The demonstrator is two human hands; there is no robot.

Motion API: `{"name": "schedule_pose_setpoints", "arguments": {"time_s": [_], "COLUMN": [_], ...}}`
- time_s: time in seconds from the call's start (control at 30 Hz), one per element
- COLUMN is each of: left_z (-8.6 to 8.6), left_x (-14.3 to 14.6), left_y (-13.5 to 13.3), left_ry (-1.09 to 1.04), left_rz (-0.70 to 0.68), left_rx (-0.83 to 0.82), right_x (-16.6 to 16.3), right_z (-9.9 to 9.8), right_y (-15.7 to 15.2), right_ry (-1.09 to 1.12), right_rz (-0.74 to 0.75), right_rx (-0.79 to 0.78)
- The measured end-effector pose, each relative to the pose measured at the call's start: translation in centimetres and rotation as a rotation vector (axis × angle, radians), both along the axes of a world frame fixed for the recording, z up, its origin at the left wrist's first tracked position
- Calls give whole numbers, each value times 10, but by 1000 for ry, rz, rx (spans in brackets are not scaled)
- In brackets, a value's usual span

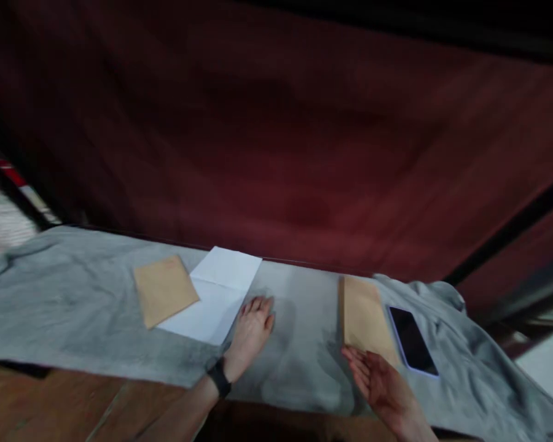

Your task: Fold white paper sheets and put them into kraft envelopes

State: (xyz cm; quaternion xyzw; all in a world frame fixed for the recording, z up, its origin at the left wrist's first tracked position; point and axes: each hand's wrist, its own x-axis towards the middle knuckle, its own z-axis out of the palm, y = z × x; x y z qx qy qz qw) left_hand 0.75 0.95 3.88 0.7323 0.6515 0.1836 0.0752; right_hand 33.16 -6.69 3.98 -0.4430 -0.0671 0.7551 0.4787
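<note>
My left hand [253, 325], with a dark band on its wrist, is beside the right edge of a white sheet of paper [221, 313]. Its fingers are loosely stretched out with nothing visible in them. The sheet has a crease across it. A brown paper envelope [166, 291] with a faint reddish mark overlaps the sheet's left side. My right hand [380, 387] is open, palm turned inward, fingertips at the near end of a thick brown stack [366, 310] that looks like more envelopes. Whether the fingertips touch it, I cannot tell.
A phone [413, 339] with a dark screen and a light purple edge lies right of the brown stack. Grey cloth [87, 288] covers the work surface and is bunched up at the right. Behind it stands a dark red curtain-like panel [276, 147].
</note>
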Motion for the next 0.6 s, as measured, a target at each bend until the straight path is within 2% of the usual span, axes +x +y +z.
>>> {"name": "schedule_pose_setpoints", "arguments": {"time_s": [0.1,0.17,0.33,0.6], "left_z": [7,11,20,19], "left_x": [-17,-29,-44,-51], "left_y": [-4,-6,-6,-2], "left_ry": [287,388,423,465], "left_rz": [188,253,227,226], "left_rx": [-30,-85,-170,-92], "right_x": [-6,-15,-42,-66], "right_z": [-3,-5,-14,-42], "right_y": [3,5,9,21], "right_ry": [-4,-32,-124,-258], "right_rz": [90,85,48,191], "right_rx": [-33,-35,34,46]}}
